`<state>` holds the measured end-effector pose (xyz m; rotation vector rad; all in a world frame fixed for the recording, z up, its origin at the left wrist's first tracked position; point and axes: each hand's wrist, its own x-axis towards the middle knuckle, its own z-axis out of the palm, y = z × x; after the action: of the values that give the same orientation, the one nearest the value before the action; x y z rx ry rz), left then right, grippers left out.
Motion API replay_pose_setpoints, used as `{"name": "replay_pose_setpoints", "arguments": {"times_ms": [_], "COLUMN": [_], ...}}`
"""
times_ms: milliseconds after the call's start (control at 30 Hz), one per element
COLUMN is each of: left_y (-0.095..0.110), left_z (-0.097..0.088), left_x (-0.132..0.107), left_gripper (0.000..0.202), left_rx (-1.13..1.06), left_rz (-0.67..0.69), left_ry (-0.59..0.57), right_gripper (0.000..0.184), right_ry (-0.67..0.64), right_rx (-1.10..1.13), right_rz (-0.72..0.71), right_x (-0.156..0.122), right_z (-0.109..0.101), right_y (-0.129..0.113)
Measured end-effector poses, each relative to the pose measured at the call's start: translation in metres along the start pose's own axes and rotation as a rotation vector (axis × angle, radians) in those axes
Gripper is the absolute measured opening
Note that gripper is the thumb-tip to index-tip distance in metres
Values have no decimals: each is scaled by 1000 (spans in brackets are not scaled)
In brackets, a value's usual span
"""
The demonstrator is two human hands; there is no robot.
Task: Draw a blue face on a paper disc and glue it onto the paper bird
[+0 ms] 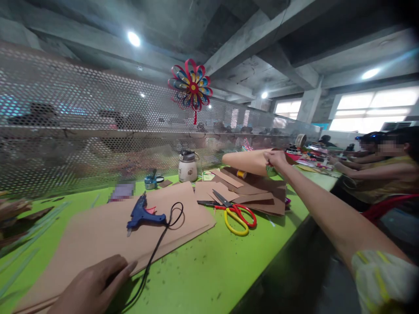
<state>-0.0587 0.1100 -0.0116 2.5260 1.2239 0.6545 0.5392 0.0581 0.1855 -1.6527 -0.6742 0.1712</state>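
My right hand [276, 159] reaches far out to the right, its fingers pinching the edge of a brown kraft paper sheet [247, 160]. That sheet is raised and curls over a pile of brown paper pieces [278, 196]. Low on the left, my left hand [94, 283] rests at the near edge of a stack of large brown paper sheets [88, 235], thumb apart from the fingers; some fingertips are hidden. A blue glue gun [140, 213] lies on this stack, its black cord trailing toward me. Scissors [236, 222] with red and yellow handles lie to the right.
On the green table [209, 270] stand a white lidded bottle [187, 168] and a small blue jar [150, 181]. A yellow spool [241, 174] sits by the pile. A perforated metal screen [81, 104] carries a paper flower [193, 87]. People [389, 161] sit at the right.
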Motion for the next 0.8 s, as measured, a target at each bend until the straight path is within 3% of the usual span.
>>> {"name": "replay_pose_setpoints", "arguments": {"times_ms": [167, 300, 467, 600, 733, 800], "left_y": [29, 53, 67, 69, 78, 80], "left_z": [-13, -28, -49, -61, -63, -65], "left_x": [2, 0, 0, 0, -10, -17], "left_gripper": [57, 52, 48, 53, 43, 35], "left_rx": [-18, -96, -134, -188, -240, -216], "left_rz": [-10, -24, -112, -171, -133, -131], "left_ry": [-14, -3, 55, -7, -210, -251], "right_gripper": [35, 25, 18, 6, 23, 23], "right_ry": [20, 51, 47, -70, -293, -408], "right_rx": [-52, -61, -21, -17, 42, 46], "right_rz": [-262, -558, -905, -1121, -1128, -1080], "right_x": [-20, -81, -186, -248, -286, -295], "right_z": [-5, -3, -12, -14, 1, 8], "right_y": [-61, -73, -50, -20, 17, 34]}}
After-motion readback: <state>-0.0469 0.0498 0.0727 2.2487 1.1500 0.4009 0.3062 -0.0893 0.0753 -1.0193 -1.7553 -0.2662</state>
